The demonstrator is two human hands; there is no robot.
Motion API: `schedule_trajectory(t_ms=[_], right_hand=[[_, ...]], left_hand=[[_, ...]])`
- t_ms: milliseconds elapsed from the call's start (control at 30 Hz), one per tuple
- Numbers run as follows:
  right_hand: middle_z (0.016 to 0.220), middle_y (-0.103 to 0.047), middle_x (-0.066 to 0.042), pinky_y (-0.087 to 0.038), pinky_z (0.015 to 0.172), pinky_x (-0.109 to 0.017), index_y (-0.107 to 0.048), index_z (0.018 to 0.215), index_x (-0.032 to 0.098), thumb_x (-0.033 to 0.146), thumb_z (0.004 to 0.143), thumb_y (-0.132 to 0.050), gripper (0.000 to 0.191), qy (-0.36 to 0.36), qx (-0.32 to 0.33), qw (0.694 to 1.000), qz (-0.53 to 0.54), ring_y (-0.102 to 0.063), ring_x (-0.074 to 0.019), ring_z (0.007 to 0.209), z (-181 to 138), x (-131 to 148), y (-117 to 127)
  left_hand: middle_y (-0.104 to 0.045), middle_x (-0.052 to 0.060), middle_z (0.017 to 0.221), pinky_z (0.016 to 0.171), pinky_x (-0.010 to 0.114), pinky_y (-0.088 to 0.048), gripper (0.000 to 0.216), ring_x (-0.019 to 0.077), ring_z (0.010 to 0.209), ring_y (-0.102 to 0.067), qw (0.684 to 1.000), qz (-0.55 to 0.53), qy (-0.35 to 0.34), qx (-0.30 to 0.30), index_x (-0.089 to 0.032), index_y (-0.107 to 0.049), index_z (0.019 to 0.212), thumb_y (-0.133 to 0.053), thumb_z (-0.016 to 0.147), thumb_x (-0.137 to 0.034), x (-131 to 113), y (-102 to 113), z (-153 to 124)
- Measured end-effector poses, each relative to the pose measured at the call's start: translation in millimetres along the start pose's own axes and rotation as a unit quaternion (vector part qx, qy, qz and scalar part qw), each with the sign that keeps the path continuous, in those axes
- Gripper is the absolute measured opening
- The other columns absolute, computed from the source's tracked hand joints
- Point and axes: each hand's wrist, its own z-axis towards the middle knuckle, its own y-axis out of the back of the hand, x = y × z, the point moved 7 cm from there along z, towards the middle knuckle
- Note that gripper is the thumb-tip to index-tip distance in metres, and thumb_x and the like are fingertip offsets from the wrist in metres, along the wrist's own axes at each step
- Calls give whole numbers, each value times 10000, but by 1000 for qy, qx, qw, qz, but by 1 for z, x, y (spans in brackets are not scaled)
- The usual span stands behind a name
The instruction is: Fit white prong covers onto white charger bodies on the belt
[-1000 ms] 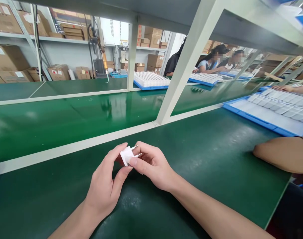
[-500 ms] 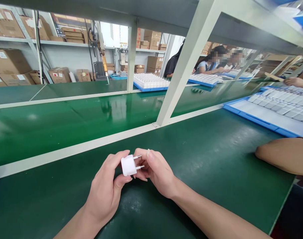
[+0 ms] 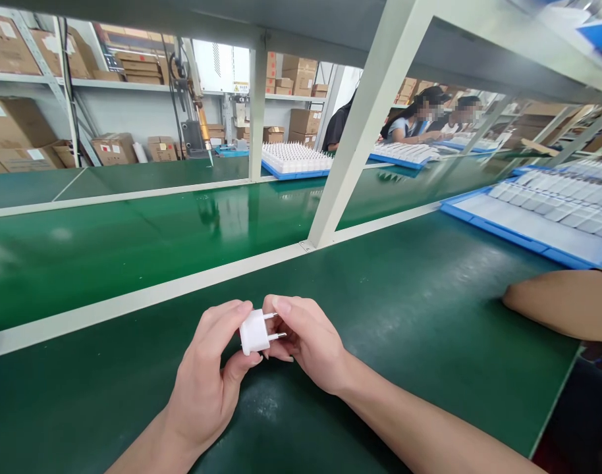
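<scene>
A small white charger plug (image 3: pixel 255 332) is held above the green work surface (image 3: pixel 400 316), its two metal pins pointing right. My left hand (image 3: pixel 207 362) is closed on its body, thumb below and fingers above. My right hand (image 3: pixel 308 339) curls around the pin side, with its thumb near the tip of the upper pin and its other fingers behind and below the pins. The fingertips behind the plug are partly hidden.
A slanted metal post (image 3: pixel 353 125) rises beyond my hands, beside a pale rail (image 3: pixel 147 293). At the right lies a blue tray (image 3: pixel 508 230) with rows of white pieces, near another person's arm (image 3: pixel 552 306). Across the belt stands a tray (image 3: pixel 296 174) of upright plugs.
The charger plug has tilted slightly in my fingers. My right thumb has moved left, closer to the upper pin. At the far right, a co-worker's hand has mostly left the view.
</scene>
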Motion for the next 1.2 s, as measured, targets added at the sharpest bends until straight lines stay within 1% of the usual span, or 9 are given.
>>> schedule_trajectory(t_ms=[100, 167, 300, 433, 533, 700, 867, 1067, 1200], right_hand=[[588, -458, 10, -274, 478, -234, -528, 675, 155, 511, 1066, -462, 532, 35, -17, 995, -93, -371, -96, 508, -1, 7, 4], [611, -479, 9, -334, 525, -236, -499, 669, 164, 447, 1093, -425, 515, 80, -31, 980, -182, -443, -103, 546, -1, 18, 5], [633, -568, 3, -443, 636, -259, -430, 680, 191, 381, 1099, -408, 461, 98, -26, 966, -240, -602, -136, 615, 2, 28, 4], [580, -587, -1, -477, 696, -288, -448, 675, 199, 417, 1105, -386, 486, 67, -34, 959, -274, -600, -148, 589, 5, 23, 5], [618, -574, -8, -475, 665, -285, -468, 676, 193, 483, 1093, -402, 512, 37, -49, 972, -229, -590, -152, 609, 6, 13, 7], [544, -414, 26, -404, 548, -257, -358, 587, 200, 515, 1041, -511, 573, 37, -79, 990, -108, -442, -114, 523, 8, 9, 7], [518, -347, 40, -362, 542, -262, -367, 561, 194, 520, 1024, -540, 592, 20, -67, 995, -69, -361, -101, 504, 9, 11, 2], [506, -350, 49, -360, 543, -268, -377, 559, 197, 519, 1020, -564, 593, 18, -55, 998, -38, -315, -94, 482, 8, 10, 0], [496, -354, 43, -366, 545, -268, -385, 553, 201, 532, 1006, -587, 596, -1, -52, 999, -13, -400, -116, 515, 8, 7, -1]], left_hand=[[-656, 72, 1143, 810, 252, -572, 268, 188, 972, -665, 998, -27, 51, -1, -251, -556, 1289, -520, 1039, -342, 5, 1, -4], [-671, 60, 1125, 787, 248, -573, 264, 179, 933, -676, 989, -69, 134, 10, -261, -569, 1283, -521, 1039, -350, 13, -1, -6], [-671, 56, 973, 784, 277, -568, 308, 166, 833, -647, 907, -274, 318, 25, -225, -589, 1221, -470, 1054, -455, 26, -19, -14], [-665, 64, 902, 751, 305, -551, 361, 168, 777, -627, 846, -386, 366, 20, -188, -557, 1209, -471, 1047, -499, 28, -32, -15], [-668, 64, 901, 768, 309, -551, 394, 171, 790, -631, 849, -382, 364, -6, -182, -540, 1195, -518, 1021, -534, 28, -29, -14], [-681, 39, 935, 770, 262, -569, 374, 145, 779, -635, 888, -286, 360, -20, -205, -572, 1142, -711, 918, -469, 27, -19, -12], [-689, 46, 894, 705, 262, -574, 340, 156, 750, -658, 921, -233, 312, 4, -190, -576, 1076, -601, 979, -514, 31, -15, -11], [-661, 33, 780, 691, 256, -541, 424, 158, 721, -631, 923, -211, 322, 7, -187, -626, 993, -527, 992, -599, 33, -13, -12], [-646, 41, 821, 724, 270, -511, 432, 160, 754, -613, 906, -255, 338, 9, -177, -616, 987, -501, 1009, -594, 34, -17, -15]])
